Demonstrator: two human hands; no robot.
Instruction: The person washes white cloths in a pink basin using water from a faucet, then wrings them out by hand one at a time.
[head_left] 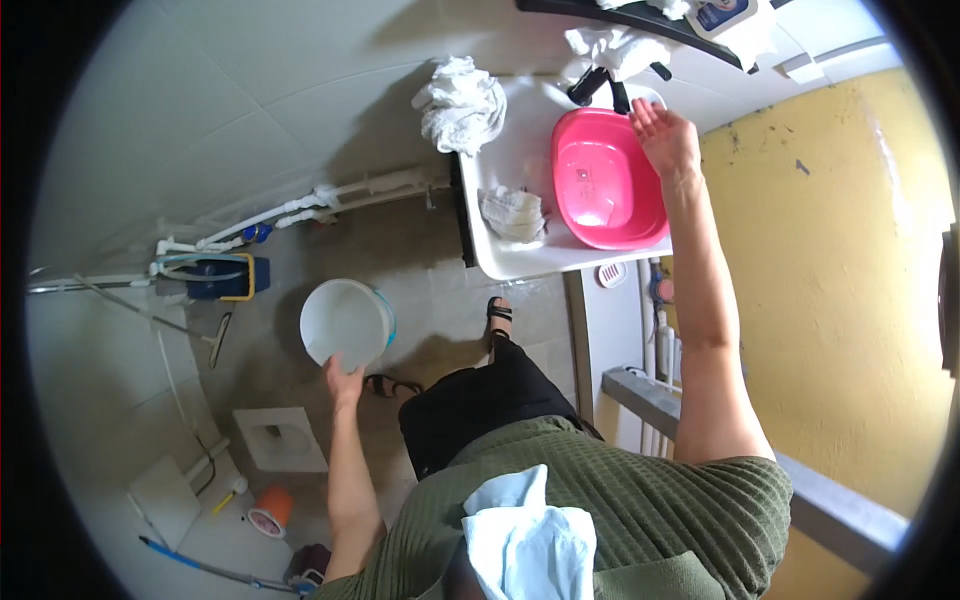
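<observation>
My left hand [344, 381] is closed on the near rim of a round white bucket [312, 318], which is just above or on the floor; I cannot tell which. My right hand [668, 142] is open, fingers stretched out, beside the black faucet [619, 97] and over the far right rim of a pink plastic basin [568, 200]. The basin sits in the white sink [520, 264]. A bunched wet white cloth [514, 214] lies in the sink left of the basin. On the sink's far left corner sits a heap of white cloth [461, 105].
A black shelf [690, 40] with white cloths is above the faucet. White pipes [300, 205] run along the wall. A squat toilet [279, 440], an orange container [270, 511], a blue bucket [228, 277] and a squeegee [218, 340] are at left. A grey rail [640, 400] is at right.
</observation>
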